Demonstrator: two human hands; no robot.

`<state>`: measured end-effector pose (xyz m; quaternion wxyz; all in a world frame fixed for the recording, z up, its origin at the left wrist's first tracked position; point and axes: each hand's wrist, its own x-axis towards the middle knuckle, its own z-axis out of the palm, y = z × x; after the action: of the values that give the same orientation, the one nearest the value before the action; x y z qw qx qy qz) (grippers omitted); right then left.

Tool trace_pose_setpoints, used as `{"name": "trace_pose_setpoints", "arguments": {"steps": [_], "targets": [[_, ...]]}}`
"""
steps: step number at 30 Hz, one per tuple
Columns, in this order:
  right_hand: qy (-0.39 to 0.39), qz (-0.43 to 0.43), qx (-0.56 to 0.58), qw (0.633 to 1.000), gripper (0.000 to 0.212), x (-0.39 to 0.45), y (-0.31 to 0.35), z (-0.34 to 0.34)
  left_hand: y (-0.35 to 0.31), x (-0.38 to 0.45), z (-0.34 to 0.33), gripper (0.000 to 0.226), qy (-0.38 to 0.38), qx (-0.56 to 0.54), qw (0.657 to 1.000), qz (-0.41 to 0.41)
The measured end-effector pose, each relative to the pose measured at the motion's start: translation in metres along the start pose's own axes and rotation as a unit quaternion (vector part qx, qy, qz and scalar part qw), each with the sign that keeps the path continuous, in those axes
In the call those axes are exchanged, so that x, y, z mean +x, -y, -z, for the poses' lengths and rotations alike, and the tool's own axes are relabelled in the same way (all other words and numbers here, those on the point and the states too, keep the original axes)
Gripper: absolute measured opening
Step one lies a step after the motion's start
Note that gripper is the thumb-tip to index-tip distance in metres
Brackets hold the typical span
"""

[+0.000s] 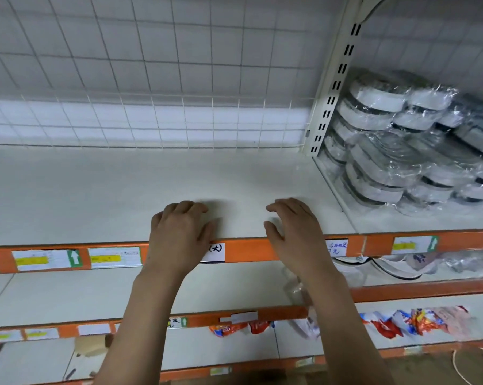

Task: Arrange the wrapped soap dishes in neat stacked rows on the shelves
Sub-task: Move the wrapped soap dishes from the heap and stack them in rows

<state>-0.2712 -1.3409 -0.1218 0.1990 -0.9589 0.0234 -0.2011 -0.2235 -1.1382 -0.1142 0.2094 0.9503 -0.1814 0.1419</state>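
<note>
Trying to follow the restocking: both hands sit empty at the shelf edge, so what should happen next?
Probably reach the right hand toward the wrapped soap dishes piled in the bay to the right, since neither it nor the left hand holds anything.

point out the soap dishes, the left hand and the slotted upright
soap dishes (387, 173), head view, on a wrapped dish in the stack's front
left hand (179, 234), head view, back of the hand
slotted upright (333, 87), head view, mid-post beside the slots

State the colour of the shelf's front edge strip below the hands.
Orange front edge strip, clearest in the head view.
</note>
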Motion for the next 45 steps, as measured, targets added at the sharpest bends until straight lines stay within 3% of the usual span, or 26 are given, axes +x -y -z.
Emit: {"name": "trace_pose_setpoints", "arguments": {"steps": [5,11,17,26,37,45], "targets": [[-0.039,0.026,0.018,0.999,0.029,0.013,-0.011,0.02,-0.028,0.015,-0.006,0.039,0.029,0.033,0.999,0.007],[-0.148,0.111,0.028,0.982,0.034,0.037,-0.056,0.084,-0.106,0.043,-0.006,0.041,-0.042,0.041,0.998,-0.032],[-0.178,0.12,0.008,0.977,0.032,0.044,-0.148,0.153,-0.208,0.064,-0.027,0.044,-0.077,0.024,0.996,-0.036],[-0.164,0.1,-0.027,0.981,0.035,0.038,-0.265,0.204,-0.32,0.085,-0.073,0.049,-0.043,0.025,0.996,-0.071],[-0.084,0.136,-0.076,0.984,0.042,0.123,-0.292,0.235,-0.372,0.181,-0.057,0.052,-0.046,0.162,0.979,-0.115],[0.037,0.146,-0.203,0.968,0.086,0.197,-0.291,0.251,-0.379,0.244,-0.048,0.087,0.021,0.256,0.959,-0.124]]}}
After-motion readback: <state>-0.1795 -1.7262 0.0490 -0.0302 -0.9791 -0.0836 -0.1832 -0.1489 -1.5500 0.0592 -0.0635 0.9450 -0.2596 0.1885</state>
